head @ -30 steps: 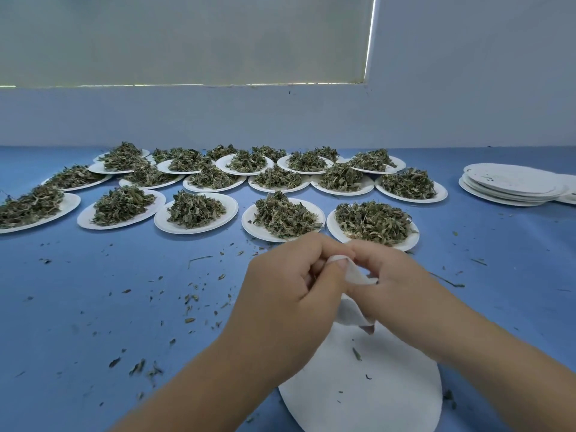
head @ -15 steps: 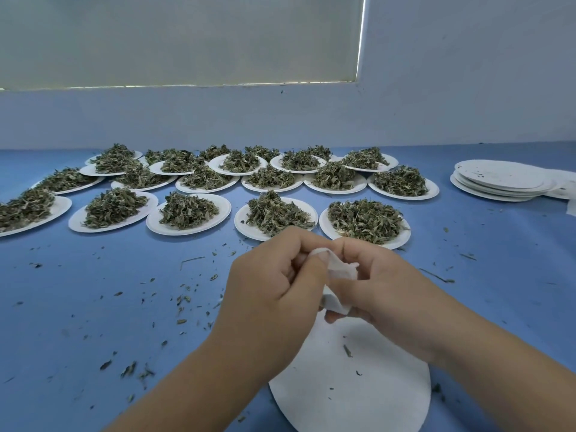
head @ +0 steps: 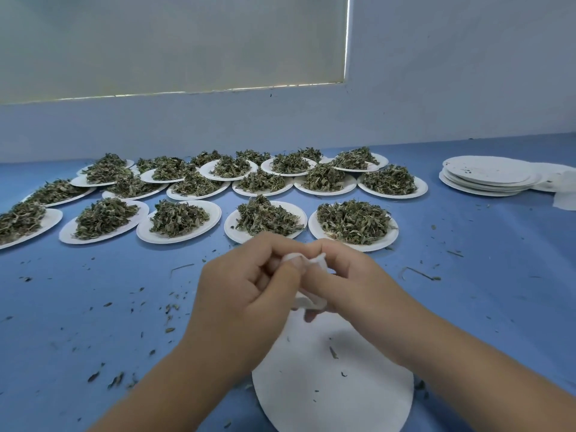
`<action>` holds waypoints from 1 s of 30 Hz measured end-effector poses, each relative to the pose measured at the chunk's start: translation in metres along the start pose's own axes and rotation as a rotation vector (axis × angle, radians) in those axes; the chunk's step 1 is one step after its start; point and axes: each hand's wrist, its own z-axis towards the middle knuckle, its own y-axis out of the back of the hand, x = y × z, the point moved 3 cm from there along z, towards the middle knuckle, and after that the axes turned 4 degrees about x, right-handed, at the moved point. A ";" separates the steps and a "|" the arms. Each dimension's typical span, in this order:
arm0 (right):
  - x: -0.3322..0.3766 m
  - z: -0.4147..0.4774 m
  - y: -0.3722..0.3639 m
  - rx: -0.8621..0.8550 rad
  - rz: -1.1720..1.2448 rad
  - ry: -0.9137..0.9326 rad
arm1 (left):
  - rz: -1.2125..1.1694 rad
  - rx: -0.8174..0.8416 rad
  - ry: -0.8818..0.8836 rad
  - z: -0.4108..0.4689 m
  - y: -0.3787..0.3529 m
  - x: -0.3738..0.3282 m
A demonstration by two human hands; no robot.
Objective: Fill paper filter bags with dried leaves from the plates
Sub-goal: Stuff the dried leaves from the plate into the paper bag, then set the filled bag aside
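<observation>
Head cam looks down at a blue table (head: 93,322) and both hands are raised together over the middle of it. The left hand (head: 246,294) and the right hand (head: 352,285) each have their fingers curled round one small white paper filter bag (head: 313,303), pinching it between them. So the bag is off the table, held just above a white plate (head: 336,397) that sits closest to the person and has only a few leaf specks on it. Fingers cover most of the bag: a crumpled bit of paper pokes out on top and a fold shows below, and I honestly can't tell if any leaf is inside. Just past the knuckles is a front row of five plates heaped with dried leaves (head: 352,219), the nearest plate (head: 378,244) peeking out right behind the right hand. More heaped plates crowd in rows behind those, some with rims overlapping. Well off to the right is a stack of plates (head: 489,179) with nothing piled on it, and some loose white paper (head: 564,198) lies just beside it at the edge of the view. Leaf crumbs (head: 170,310) are scattered over the blue surface, mostly left of the hands. Pale wall at the back with a window blind (head: 171,42) drawn.
</observation>
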 end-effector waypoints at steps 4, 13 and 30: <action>-0.004 -0.005 -0.006 0.099 -0.181 0.035 | -0.051 -0.115 0.080 0.005 0.014 0.011; -0.001 -0.004 -0.008 -0.038 -0.613 0.257 | -0.309 0.041 0.134 0.006 0.021 0.028; 0.009 0.016 -0.031 -0.045 -0.333 0.111 | 0.253 0.179 0.307 -0.012 0.067 0.058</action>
